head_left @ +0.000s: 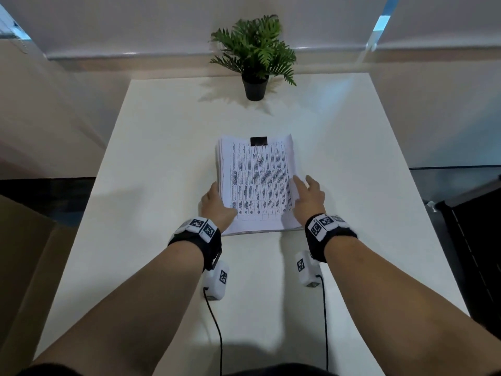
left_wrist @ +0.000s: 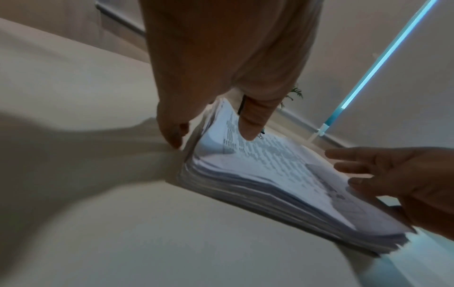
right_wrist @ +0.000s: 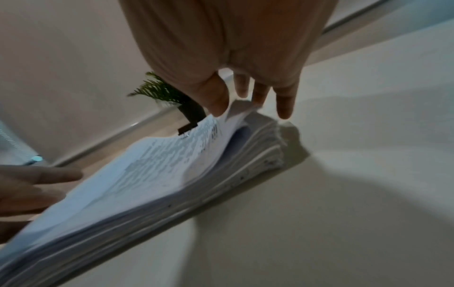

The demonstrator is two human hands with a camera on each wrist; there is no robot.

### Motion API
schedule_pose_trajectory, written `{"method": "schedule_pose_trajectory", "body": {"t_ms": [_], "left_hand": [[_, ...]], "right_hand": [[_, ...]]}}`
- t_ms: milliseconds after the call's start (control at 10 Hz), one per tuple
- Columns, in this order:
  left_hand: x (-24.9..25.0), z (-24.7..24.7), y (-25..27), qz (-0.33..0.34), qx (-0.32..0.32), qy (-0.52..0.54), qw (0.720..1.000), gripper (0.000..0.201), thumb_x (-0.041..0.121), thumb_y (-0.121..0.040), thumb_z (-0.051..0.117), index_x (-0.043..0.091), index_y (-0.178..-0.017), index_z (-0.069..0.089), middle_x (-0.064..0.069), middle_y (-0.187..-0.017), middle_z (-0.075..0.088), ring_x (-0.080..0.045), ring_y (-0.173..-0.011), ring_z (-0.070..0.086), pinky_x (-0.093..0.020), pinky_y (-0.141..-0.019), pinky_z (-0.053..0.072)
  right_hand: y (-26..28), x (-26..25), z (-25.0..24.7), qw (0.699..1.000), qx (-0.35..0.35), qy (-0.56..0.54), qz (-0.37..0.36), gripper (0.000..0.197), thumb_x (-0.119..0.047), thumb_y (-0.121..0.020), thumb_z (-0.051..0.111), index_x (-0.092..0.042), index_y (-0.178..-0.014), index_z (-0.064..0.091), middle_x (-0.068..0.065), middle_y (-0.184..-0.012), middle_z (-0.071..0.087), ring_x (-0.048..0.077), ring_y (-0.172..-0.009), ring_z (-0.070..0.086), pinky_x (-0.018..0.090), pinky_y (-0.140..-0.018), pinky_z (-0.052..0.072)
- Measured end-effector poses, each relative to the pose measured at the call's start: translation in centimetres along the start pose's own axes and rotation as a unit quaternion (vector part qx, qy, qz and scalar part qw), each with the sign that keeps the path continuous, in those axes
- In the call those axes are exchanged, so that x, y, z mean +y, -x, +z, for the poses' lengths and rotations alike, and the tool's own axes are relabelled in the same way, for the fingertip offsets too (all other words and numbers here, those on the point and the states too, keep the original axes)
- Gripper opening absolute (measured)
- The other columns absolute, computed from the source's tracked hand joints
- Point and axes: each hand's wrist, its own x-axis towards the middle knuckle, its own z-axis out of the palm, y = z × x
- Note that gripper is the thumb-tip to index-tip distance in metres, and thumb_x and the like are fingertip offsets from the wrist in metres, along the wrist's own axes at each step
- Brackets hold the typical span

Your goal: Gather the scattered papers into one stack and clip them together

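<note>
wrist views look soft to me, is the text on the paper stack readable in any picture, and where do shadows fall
Head view: sharp enough to show table rows on the paper stack, words illegible; plant shadow on the table. Left wrist view: print smeared, dark hand shadow at left. Right wrist view: blurred, shadow at right.

From the head we look steeply down the table (head_left: pixel 168 126) toward the far wall. Our wrist cameras sit low and close, flanking the stack (head_left: pixel 257 183), facing forward; all three share stack, clip (head_left: pixel 259 141) and plant (head_left: pixel 254 52).
</note>
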Motion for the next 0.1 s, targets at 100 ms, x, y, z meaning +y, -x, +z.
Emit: {"method": "schedule_pose_trajectory", "body": {"t_ms": [100], "left_hand": [[-0.25,-1.12,2.80,0.016,-0.018,-0.015,1.000,0.081,0.015,-0.084,0.063,0.020,-0.153,0.020,-0.014,-0.152,0.025,-0.028,-0.143,0.025,-0.039,-0.117,0.028]], "right_hand": [[2.96,0.89,-0.94,0.998,0.020,0.025,-0.056,0.060,0.000,-0.089,0.046,-0.022,-0.144,0.036,0.009,-0.154,0.018,0.033,-0.136,0.023,0.035,-0.110,0.022]]}}
